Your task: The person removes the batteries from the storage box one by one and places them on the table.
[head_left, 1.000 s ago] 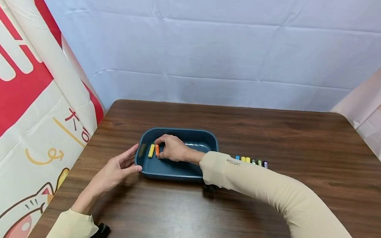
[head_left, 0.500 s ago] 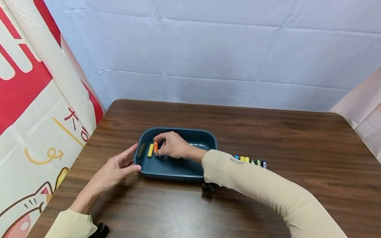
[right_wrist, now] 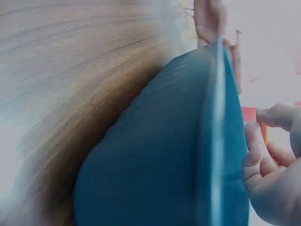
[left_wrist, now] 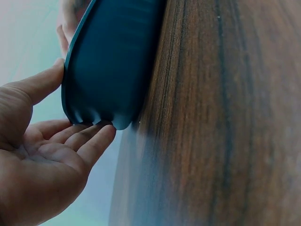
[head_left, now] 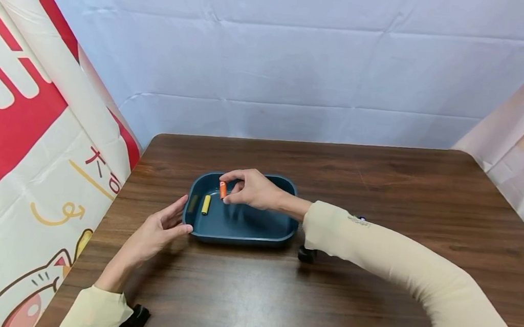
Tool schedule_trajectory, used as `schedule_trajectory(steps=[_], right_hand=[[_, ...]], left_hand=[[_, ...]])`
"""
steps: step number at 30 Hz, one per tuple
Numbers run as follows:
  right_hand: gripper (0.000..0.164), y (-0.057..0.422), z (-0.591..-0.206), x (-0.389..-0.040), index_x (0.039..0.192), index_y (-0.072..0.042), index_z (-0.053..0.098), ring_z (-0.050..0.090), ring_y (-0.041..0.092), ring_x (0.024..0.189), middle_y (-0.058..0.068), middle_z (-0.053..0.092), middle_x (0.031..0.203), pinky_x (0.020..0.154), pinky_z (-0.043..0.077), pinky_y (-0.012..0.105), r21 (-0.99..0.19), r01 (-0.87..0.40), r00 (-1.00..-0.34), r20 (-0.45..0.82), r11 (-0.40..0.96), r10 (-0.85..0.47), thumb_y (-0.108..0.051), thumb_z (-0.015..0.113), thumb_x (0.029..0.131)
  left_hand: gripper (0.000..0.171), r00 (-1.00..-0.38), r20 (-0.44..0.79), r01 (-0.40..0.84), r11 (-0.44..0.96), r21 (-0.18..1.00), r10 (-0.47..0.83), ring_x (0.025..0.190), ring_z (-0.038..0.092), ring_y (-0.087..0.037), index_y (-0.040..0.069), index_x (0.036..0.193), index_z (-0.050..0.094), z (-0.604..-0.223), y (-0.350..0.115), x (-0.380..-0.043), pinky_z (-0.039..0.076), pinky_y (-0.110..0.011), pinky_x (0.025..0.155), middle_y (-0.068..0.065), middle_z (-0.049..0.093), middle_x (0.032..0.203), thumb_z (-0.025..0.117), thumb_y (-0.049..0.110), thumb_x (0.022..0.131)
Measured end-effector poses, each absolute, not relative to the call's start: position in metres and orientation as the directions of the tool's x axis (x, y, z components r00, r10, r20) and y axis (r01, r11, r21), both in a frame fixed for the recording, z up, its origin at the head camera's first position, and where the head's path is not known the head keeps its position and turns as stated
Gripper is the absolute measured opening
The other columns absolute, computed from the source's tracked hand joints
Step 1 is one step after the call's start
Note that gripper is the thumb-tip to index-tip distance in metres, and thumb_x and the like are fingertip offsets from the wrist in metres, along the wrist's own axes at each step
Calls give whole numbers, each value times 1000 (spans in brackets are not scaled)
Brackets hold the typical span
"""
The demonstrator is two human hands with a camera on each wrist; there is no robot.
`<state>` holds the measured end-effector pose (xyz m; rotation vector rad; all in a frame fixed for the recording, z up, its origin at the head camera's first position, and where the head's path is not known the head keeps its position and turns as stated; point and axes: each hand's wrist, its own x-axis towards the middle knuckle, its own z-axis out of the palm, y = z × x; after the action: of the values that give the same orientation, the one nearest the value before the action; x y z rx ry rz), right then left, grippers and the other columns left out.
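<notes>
A dark blue tray (head_left: 242, 241) sits on the wooden table. Its left end is touched by my left hand (head_left: 159, 230), thumb at the near corner and fingers along the end wall; the left wrist view shows those fingers (left_wrist: 96, 141) nearly straight. Over the tray, my right hand (head_left: 257, 189) pinches an orange battery (head_left: 223, 189) between thumb and fingertips, raised above the tray floor. A yellow battery (head_left: 206, 205) lies in the tray near its left end. In the right wrist view the tray's side wall (right_wrist: 150, 155) fills the middle, beside the right hand (right_wrist: 277, 165).
To the right of the tray, the end of a dark battery (head_left: 362, 218) peeks out behind the right sleeve (head_left: 384, 250), which hides the rest of that spot. The wooden table (head_left: 242, 295) extends around the tray. A pale cloth (head_left: 269, 71) hangs behind it.
My right hand has lifted the orange battery off the tray floor and moved it slightly right, away from the yellow one. The sleeve now covers most of the battery row. My left hand stays put.
</notes>
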<state>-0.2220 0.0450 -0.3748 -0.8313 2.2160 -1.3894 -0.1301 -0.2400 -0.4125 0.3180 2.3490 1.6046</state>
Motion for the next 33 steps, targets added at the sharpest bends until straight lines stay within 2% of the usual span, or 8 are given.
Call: schedule_trajectory(steps=[3,7,11,17,24,33], right_hand=[[57,64,-366,-220,145,3,54,69,42,94,8,74,95,73,51,27,-901,-280,-759,-4,332,-651,-7,77,93],[57,91,-357,-216,145,3,55,68,31,87,5,73,90,72,50,28,-876,-321,-777,27,360,-628,-8,77,93],[57,120,-350,-212,144,3,55,65,22,85,6,73,91,73,52,27,-859,-347,-795,58,375,-604,-6,77,92],[55,162,-345,-201,143,3,56,67,22,91,9,73,96,71,55,26,-859,-324,-840,69,396,-538,-3,77,92],[53,215,-351,-187,142,-3,58,69,19,88,9,73,98,66,53,25,-824,-279,-897,41,492,-439,-10,78,94],[54,274,-361,-164,142,2,58,69,6,91,14,74,105,71,55,19,-826,-202,-955,48,526,-292,-9,78,93]], left_hand=[[80,-939,-101,25,357,934,329,145,42,-41,8,165,24,-412,-240,-131,44,-41,107,-22,32,164,70,13,100],[80,-941,-99,26,361,932,324,144,42,-41,9,165,24,-411,-240,-131,44,-42,106,-21,33,164,70,14,100],[80,-941,-101,26,368,929,321,145,41,-41,9,165,25,-410,-241,-131,43,-42,107,-21,33,164,71,14,100],[80,-940,-95,33,367,930,327,144,43,-41,8,165,24,-411,-242,-131,44,-41,106,-22,33,164,71,14,100],[80,-939,-87,47,374,926,334,145,41,-40,6,164,23,-412,-242,-131,43,-40,107,-22,32,164,70,14,100],[80,-938,-94,42,375,926,335,146,40,-40,5,164,23,-412,-241,-131,42,-41,108,-23,32,164,70,13,100]])
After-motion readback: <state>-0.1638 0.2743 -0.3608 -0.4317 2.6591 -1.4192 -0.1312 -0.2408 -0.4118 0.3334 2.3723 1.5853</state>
